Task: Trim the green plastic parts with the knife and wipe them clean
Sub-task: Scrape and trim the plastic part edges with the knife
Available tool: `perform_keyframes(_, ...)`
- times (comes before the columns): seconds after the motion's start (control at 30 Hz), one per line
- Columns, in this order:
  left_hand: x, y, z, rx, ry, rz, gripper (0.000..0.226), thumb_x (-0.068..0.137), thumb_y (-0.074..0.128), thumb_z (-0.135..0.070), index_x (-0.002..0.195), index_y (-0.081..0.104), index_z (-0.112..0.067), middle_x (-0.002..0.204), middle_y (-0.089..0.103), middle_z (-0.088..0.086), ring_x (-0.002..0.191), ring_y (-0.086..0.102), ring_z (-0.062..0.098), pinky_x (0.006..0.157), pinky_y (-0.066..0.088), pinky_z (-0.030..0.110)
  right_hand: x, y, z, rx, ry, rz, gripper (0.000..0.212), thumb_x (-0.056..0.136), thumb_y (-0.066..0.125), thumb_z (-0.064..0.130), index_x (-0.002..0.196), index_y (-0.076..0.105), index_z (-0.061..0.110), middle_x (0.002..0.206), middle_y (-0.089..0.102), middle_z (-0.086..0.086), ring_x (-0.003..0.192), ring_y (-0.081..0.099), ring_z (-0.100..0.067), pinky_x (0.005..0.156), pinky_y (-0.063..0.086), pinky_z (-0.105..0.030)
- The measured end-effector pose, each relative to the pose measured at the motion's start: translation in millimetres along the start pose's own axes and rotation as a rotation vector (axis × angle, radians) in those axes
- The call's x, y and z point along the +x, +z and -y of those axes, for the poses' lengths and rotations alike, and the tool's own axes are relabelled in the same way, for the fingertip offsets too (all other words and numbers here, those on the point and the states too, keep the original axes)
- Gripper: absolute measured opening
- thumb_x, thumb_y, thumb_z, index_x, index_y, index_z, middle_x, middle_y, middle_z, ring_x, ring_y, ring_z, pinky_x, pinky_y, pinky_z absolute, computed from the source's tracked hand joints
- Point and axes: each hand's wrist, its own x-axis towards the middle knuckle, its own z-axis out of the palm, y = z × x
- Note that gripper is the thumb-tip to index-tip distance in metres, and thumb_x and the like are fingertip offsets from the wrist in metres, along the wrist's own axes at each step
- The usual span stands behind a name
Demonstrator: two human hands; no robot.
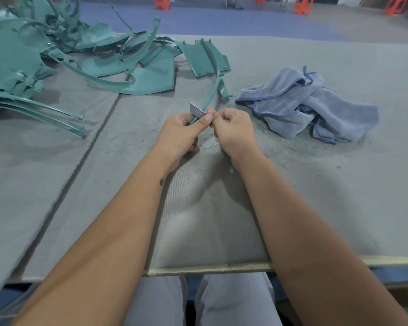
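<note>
Left hand [178, 132] grips near end of curved green strip [213, 88]. Right hand [233, 129] clamps knife [197, 111], blade on strip. Cloth [309, 102] right of strip; green pile [57, 50] left, on bench [339, 184].

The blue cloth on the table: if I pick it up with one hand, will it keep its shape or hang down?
The blue cloth lies crumpled in soft folds on the table, so it would probably hang limp. It looks like light towel fabric, likely easy to lift and unlikely to slip or roll.

Green parts pile [57, 50] crowds far left; cloth [311, 104] blocks right.
</note>
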Motion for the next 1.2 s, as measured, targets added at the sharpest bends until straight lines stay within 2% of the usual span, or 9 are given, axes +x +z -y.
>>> perform_keyframes(0.23,2.3,0.8,0.2,0.025,0.002,-0.035,0.019,0.091,0.067,-0.032,0.085,0.073,-0.015,0.049,0.032,-0.010,0.042,0.024,0.008,0.039,0.025,0.017,1.4,1.3,0.2,0.010,0.034,-0.049,0.044,0.091,0.063,0.031,0.052,0.045,0.022,0.041,0.041,0.014,0.040,0.031,-0.002,0.047,0.028,-0.024)
perform_keyframes(0.37,2.0,1.5,0.4,0.088,-0.008,-0.049,0.033,0.095,0.061,-0.035,0.070,0.065,-0.013,0.041,0.028,-0.012,0.037,0.023,0.007,0.038,0.027,0.014,3.3,-0.4,3.0,0.057,0.039,-0.119,0.041,0.093,0.061,0.030,0.062,0.045,0.008,0.057,0.036,-0.008,0.051,0.029,-0.013,0.051,0.027,-0.027)
perform_keyframes(0.5,0.4,-0.4,-2.8,0.113,-0.023,-0.044,0.036,0.096,0.060,-0.035,0.067,0.063,-0.013,0.043,0.028,-0.010,0.037,0.023,0.007,0.038,0.026,0.013,6.3,-1.1,4.2,0.066,0.097,-0.155,0.037,0.094,0.058,0.033,0.067,0.049,0.011,0.064,0.036,-0.010,0.057,0.030,-0.018,0.056,0.028,-0.029)
perform_keyframes(0.63,-1.9,-11.0,-6.8,0.168,-0.050,-0.003,0.037,0.096,0.059,-0.034,0.065,0.061,-0.014,0.047,0.027,-0.007,0.041,0.021,0.010,0.039,0.021,0.017,12.4,-2.6,2.4,0.116,0.163,-0.199,0.051,0.094,0.058,0.035,0.054,0.030,0.021,0.058,0.031,-0.005,0.051,0.023,-0.017,0.056,0.023,-0.032)
perform_keyframes(0.77,-3.9,-19.7,-10.1,0.200,-0.070,0.019,0.038,0.096,0.058,-0.035,0.063,0.059,-0.016,0.047,0.028,-0.009,0.040,0.021,0.009,0.039,0.020,0.016,14.2,-0.1,0.2,0.103,0.190,-0.209,0.052,0.092,0.058,0.038,0.051,0.033,0.022,0.052,0.033,0.002,0.047,0.026,-0.015,0.053,0.026,-0.029)
perform_keyframes(0.9,-7.8,-29.0,-17.0,0.200,-0.038,0.012,0.044,0.095,0.056,-0.041,0.057,0.063,-0.021,0.046,0.029,-0.008,0.041,0.021,0.010,0.041,0.019,0.019,20.1,-4.7,0.6,0.175,0.274,-0.264,0.053,0.095,0.055,0.033,0.050,0.028,0.023,0.049,0.028,0.002,0.049,0.021,-0.017,0.054,0.021,-0.033)
perform_keyframes(0.97,-9.3,-33.2,-19.1,0.196,-0.002,-0.022,0.041,0.096,0.054,-0.044,0.065,0.069,-0.022,0.048,0.029,-0.007,0.043,0.022,0.011,0.044,0.021,0.022,19.5,-7.2,-0.2,0.269,0.298,-0.248,0.048,0.096,0.053,0.032,0.054,0.032,0.023,0.047,0.029,0.005,0.047,0.020,-0.015,0.049,0.018,-0.030)
perform_keyframes(1.07,-11.2,-32.2,-16.0,0.314,0.070,-0.061,0.024,0.096,0.055,-0.044,0.092,0.074,-0.029,0.055,0.034,-0.003,0.052,0.033,0.015,0.055,0.032,0.028,14.6,-9.9,-0.9,0.391,0.288,-0.197,0.039,0.099,0.049,0.033,0.063,0.042,0.020,0.049,0.033,0.005,0.041,0.021,-0.011,0.040,0.019,-0.023)
perform_keyframes(1.2,-9.1,-30.9,-13.8,0.383,0.142,-0.066,0.017,0.096,0.058,-0.034,0.093,0.073,-0.027,0.060,0.052,-0.010,0.059,0.049,0.006,0.067,0.043,0.026,12.2,-15.6,2.7,0.487,0.316,-0.094,0.031,0.100,0.047,0.033,0.075,0.056,0.016,0.050,0.043,0.005,0.041,0.027,-0.009,0.038,0.021,-0.021)
